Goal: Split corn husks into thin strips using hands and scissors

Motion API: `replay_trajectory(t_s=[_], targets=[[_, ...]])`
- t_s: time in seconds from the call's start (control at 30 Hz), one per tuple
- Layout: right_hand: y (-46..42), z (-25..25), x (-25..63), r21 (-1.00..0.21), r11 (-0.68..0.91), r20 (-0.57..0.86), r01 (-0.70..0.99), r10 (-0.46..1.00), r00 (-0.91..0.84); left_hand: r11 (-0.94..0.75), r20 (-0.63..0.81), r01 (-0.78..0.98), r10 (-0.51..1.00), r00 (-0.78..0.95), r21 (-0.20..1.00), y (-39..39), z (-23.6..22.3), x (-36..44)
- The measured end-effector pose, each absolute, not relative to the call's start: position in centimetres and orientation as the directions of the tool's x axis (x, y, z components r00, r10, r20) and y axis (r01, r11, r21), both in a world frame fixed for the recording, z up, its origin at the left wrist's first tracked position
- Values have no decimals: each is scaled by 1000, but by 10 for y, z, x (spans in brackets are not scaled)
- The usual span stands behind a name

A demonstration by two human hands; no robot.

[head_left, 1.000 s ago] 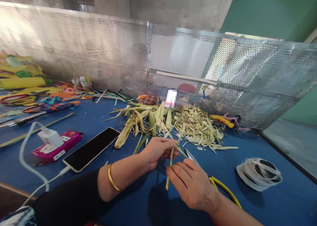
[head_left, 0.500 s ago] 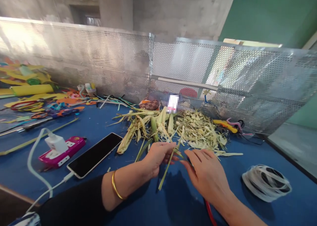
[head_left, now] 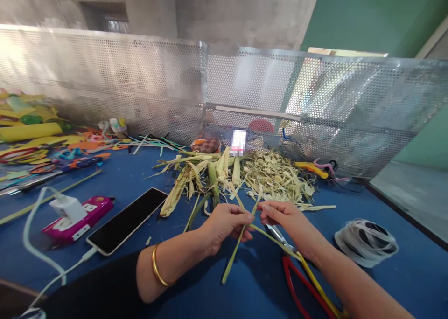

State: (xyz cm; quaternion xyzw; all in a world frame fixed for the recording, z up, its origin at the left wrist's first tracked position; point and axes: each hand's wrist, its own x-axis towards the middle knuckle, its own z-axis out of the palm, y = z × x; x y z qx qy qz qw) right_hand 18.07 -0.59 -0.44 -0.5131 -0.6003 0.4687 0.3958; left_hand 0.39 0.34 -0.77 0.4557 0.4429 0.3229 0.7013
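Note:
My left hand is closed, thumb and fingertips pinching narrow green corn husk strips where they cross. One strip end hangs towards me, others stick up, and another stretches right under my right wrist. My right hand is also closed, its thumb and forefinger at the upper end of a strip, just right of my left fingertips. Below that hand lies a metal-bladed cutting tool with red and yellow handles, partly hidden by the wrist. Behind my hands are corn husks and a heap of shredded husk.
To the left, a phone is charging beside a pink power strip. A coil of clear band lies on the right. Coloured scraps cover the far left. A perforated metal screen borders the table's back.
My right hand has moved up and closed on a strip end. One strip now stretches out to the right. More of the red-and-yellow-handled tool shows. The view has shifted slightly.

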Motion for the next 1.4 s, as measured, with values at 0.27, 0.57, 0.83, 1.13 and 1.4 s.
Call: replay_trajectory(t_s=[0.27, 0.57, 0.83, 1.13, 1.4], targets=[[-13, -10, 161, -999, -46, -47, 14, 994, -97, 341, -340, 103, 773, 536, 935, -1, -12, 5], [-11, -17, 158, -992, 109, 116, 67, 987, 109, 285, -307, 124, 794, 524, 950, -1, -5, 6], [-18, -6, 175, -597, 365, 568, 714, 822, 54, 254, -252, 54, 869, 426, 966, -1, -4, 5], [-20, 0, 166, -618, 503, 465, 604, 853, -235, -113, -71, 281, 820, 568, 953, -14, -8, 8], [-20, -15, 156, -731, 463, 508, 500, 860, -54, -43, -180, 363, 811, 557, 931, -18, -9, 11]])
